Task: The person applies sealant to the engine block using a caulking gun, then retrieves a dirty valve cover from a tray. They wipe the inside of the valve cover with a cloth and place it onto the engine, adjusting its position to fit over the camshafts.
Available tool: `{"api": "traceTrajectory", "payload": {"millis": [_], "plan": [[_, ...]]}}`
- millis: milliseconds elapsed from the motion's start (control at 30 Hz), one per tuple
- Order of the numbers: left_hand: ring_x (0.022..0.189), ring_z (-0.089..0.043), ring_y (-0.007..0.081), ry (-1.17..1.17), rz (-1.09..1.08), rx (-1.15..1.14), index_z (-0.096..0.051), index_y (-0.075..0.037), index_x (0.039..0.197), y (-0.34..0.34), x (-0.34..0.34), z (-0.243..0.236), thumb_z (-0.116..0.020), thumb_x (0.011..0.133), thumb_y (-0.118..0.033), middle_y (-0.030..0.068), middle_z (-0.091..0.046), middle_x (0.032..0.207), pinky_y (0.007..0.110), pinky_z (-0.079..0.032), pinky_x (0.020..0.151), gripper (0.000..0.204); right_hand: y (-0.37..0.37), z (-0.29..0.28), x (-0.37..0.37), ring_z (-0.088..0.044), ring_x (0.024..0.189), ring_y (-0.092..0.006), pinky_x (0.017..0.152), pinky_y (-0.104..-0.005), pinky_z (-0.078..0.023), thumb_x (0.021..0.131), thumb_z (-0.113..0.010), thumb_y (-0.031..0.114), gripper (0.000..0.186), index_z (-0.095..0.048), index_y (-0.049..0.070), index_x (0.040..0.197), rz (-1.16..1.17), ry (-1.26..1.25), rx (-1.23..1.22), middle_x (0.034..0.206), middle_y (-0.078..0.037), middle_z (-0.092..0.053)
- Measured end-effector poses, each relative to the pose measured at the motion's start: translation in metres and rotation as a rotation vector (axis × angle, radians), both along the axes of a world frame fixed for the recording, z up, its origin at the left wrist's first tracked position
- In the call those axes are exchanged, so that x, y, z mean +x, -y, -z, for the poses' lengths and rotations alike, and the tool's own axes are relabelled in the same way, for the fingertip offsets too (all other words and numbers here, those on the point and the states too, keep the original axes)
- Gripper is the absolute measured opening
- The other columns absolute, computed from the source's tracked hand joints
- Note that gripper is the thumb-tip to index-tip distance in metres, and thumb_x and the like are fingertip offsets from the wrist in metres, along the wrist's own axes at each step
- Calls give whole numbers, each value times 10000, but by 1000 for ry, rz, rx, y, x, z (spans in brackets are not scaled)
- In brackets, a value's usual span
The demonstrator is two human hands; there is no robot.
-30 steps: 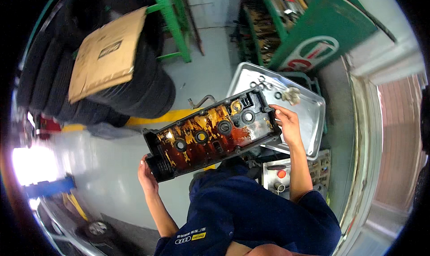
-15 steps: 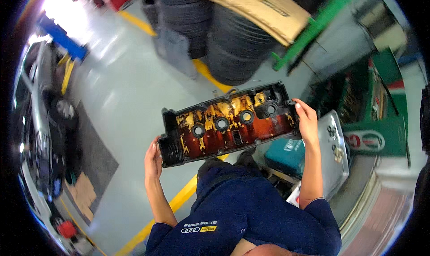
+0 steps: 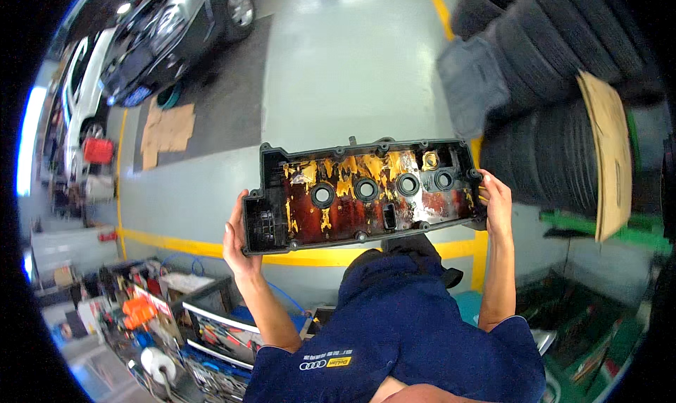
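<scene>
A long, rectangular black engine cover [image 3: 373, 213], stained glossy amber and reddish brown inside, is being held up in front of the body, over the smooth pale grey floor [image 3: 338, 79]. Its hollow face is being turned toward the camera, and a row of four round, black-rimmed openings [image 3: 366, 201] is being shown along it (a small upright slot is being seen below them too). Its left end is being gripped by the bare left hand [image 3: 239, 239], and its right end is being gripped by the bare right hand [image 3: 497, 202]; some of the right fingers are being hidden behind the edge. A navy short-sleeved shirt [image 3: 415, 332] is being worn.

The floor is being crossed by a straight yellow painted line [image 3: 190, 246]. At the right, a stack of black rubber tyres [image 3: 535, 167] is being partly covered by a flat tan cardboard sheet [image 3: 605, 156]. A dark car with silver wheels [image 3: 176, 47] is being seen at the upper left, and an open metal tool drawer [image 3: 222, 330] is being shown at the lower left.
</scene>
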State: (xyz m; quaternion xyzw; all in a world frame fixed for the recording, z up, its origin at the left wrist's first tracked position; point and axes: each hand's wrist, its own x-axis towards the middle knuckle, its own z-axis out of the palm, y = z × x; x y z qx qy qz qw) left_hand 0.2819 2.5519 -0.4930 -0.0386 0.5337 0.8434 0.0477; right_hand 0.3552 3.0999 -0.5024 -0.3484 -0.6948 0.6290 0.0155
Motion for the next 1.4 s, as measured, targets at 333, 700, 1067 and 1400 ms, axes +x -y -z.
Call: {"api": "traceTrajectory", "payload": {"millis": [333, 700, 1067, 1400], "plan": [[1518, -459, 378, 46, -135, -60, -231, 127, 1662, -96, 17, -16, -588, 994, -644, 263, -427, 1658, 501, -335, 1279, 1081, -91, 30, -80, -705, 1046, -194, 885, -351, -564, 1109, -594, 362, 465, -694, 15, 1402, -145, 122, -155, 1201, -88, -745], [1483, -504, 379, -40, -182, -25, -205, 117, 1671, -122, 20, 84, -624, 968, -686, 260, -453, 1637, 507, -396, 1246, 1146, -113, 74, -83, -723, 1053, -202, 855, -359, -597, 1106, -596, 307, 439, -691, -5, 1399, -195, 48, -105, 1199, -98, -748], [1415, -567, 350, -309, -161, -29, -200, 105, 1676, -98, 29, 160, -700, 867, -669, 279, -493, 1571, 446, -452, 1197, 1226, -69, 120, 9, -614, 910, -76, 810, -245, -508, 1079, -596, 205, 371, -730, 2, 1359, 58, -294, 76, 1044, -17, -692], [1317, -621, 374, -536, -89, -93, -183, 101, 1677, -74, 30, 203, -832, 757, -575, 293, -520, 1510, 470, -541, 1096, 1314, -44, 246, 28, -496, 815, -63, 733, -225, -407, 1072, -645, 304, 443, -712, -14, 1374, 123, -553, -1, 956, 36, -616]]}}
